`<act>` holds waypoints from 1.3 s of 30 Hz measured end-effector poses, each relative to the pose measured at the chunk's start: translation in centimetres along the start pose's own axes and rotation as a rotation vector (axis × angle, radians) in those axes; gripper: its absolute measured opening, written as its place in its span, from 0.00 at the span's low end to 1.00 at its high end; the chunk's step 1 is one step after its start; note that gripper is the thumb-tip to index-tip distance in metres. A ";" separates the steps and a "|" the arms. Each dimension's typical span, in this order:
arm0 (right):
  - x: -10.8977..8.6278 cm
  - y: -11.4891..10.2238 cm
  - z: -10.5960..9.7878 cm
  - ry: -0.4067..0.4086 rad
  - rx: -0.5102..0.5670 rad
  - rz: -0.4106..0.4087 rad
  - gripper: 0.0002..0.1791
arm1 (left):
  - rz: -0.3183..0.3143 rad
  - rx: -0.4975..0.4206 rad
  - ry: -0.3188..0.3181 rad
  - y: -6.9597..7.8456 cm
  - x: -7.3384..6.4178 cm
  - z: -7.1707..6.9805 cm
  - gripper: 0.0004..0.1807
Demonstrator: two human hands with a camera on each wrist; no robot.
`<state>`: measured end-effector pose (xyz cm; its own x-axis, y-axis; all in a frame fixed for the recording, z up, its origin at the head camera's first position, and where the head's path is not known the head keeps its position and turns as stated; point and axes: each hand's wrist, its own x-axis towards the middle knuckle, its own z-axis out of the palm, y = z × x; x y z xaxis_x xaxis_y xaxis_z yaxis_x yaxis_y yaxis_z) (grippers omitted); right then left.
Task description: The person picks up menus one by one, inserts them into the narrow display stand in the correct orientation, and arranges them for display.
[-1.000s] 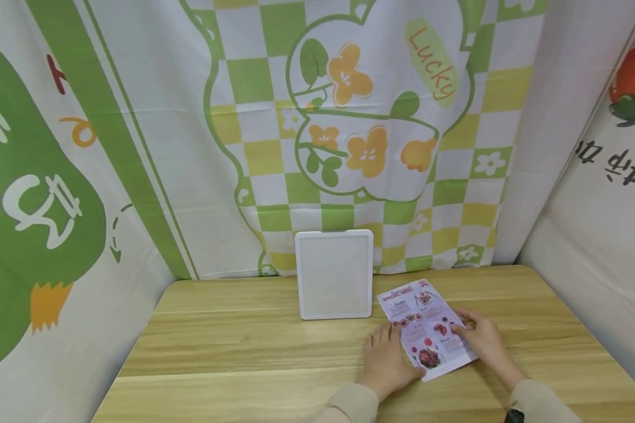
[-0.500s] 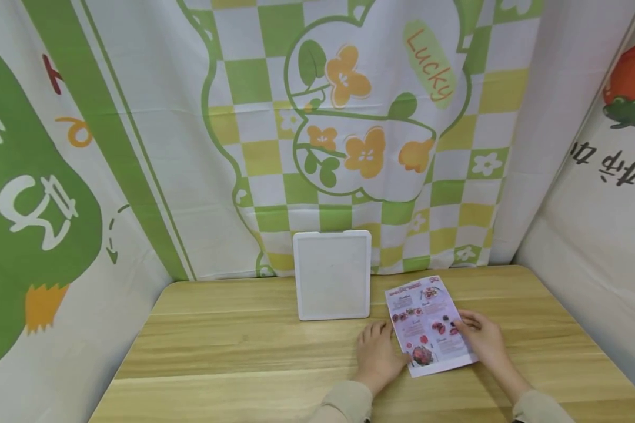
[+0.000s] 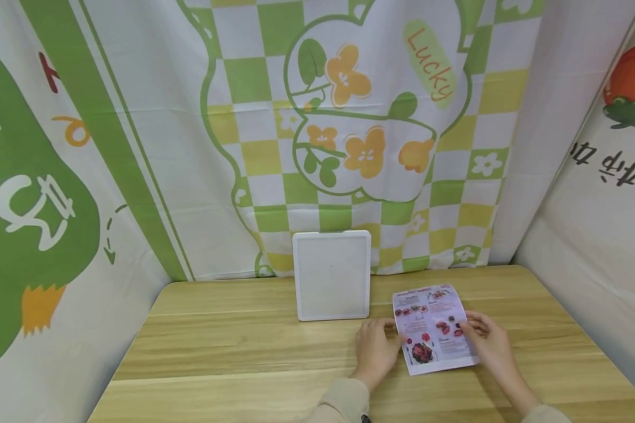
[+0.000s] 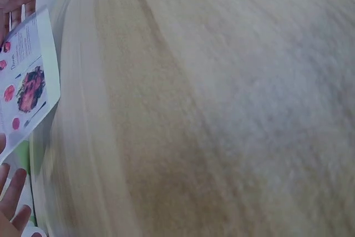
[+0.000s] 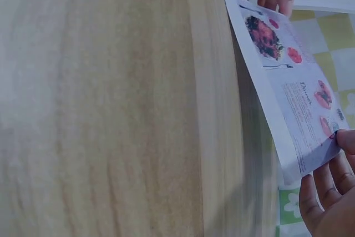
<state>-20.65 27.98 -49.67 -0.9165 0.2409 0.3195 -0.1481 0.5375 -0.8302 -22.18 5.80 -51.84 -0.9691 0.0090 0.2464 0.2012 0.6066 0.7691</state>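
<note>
A printed menu sheet (image 3: 428,326) with food pictures is held between both hands on the right half of the table, its far edge curling up a little. My right hand (image 3: 489,343) pinches its right edge, thumb on the printed face and fingers underneath, as the right wrist view shows with the menu (image 5: 299,98) and hand (image 5: 335,198). On the opposite side, my left hand (image 3: 376,352) grips the left edge, thumb at the border. In the left wrist view, the menu (image 4: 28,76) looks lifted off the table, with part of the left hand (image 4: 12,198) below it.
A white framed board (image 3: 332,276) stands upright at the back of the wooden table (image 3: 233,352), left of the menu. Behind the table hangs a green and yellow checked curtain (image 3: 280,188); printed cloth also covers both sides.
The menu has turned to a straighter angle and its far edge has risen. My left hand has shifted slightly left and now has its thumb on the edge. The right hand keeps its hold.
</note>
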 end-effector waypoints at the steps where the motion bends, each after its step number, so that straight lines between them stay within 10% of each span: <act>1: -0.1 0.0 0.0 0.007 -0.006 -0.021 0.14 | 0.000 -0.005 0.011 0.1 0.0 -0.1 0.15; 10: -0.6 -0.6 -0.2 0.044 -0.108 -0.142 0.13 | 0.003 -0.051 0.104 0.8 0.4 -0.9 0.11; 39: -1.8 -5.0 1.0 0.075 -0.078 -0.151 0.10 | 0.019 -0.064 0.100 0.6 0.5 -6.0 0.13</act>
<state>-18.58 24.06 -46.53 -0.8553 0.2105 0.4734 -0.2501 0.6324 -0.7331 -21.73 1.41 -47.75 -0.9468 -0.0611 0.3159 0.2308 0.5549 0.7993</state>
